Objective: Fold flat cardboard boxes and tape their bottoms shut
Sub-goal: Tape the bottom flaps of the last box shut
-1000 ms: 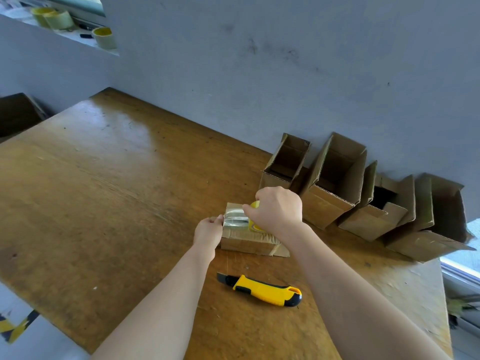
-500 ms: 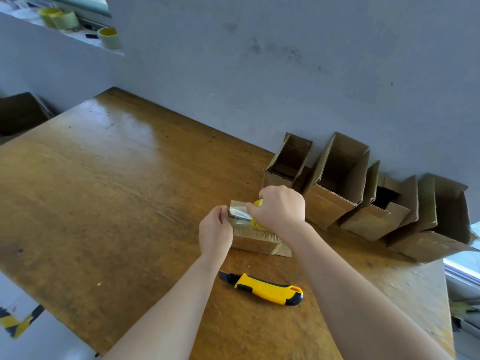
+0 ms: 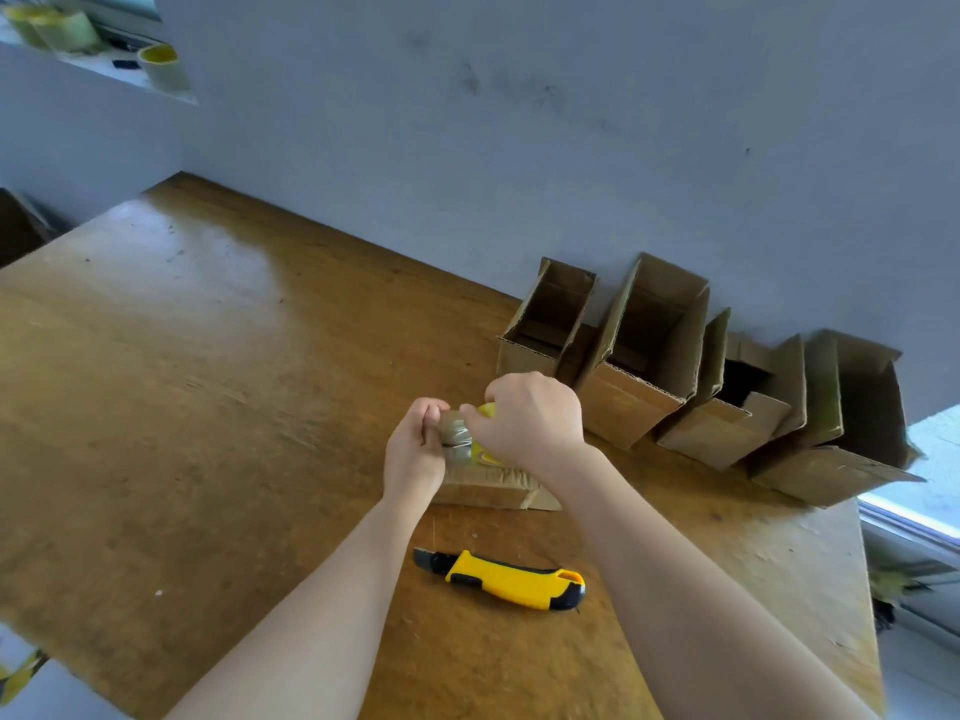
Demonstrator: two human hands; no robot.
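Observation:
A small cardboard box [image 3: 493, 491] lies bottom-up on the wooden table [image 3: 208, 407], mostly hidden behind my hands. My right hand [image 3: 530, 418] grips a yellow-cored tape roll [image 3: 485, 449] just above the box. My left hand [image 3: 418, 444] pinches the shiny free end of the tape [image 3: 452, 433] right beside the roll. Both hands are close together over the box's left end.
A yellow and black utility knife [image 3: 511, 579] lies on the table in front of the box, blade pointing left. Several folded open boxes [image 3: 639, 366] lean along the grey wall at the right. Tape rolls [image 3: 161, 65] stand on a ledge at top left.
My left hand has risen from the box's left side to the tape end beside the roll. The stretched strip of tape over the box top is gone from sight.

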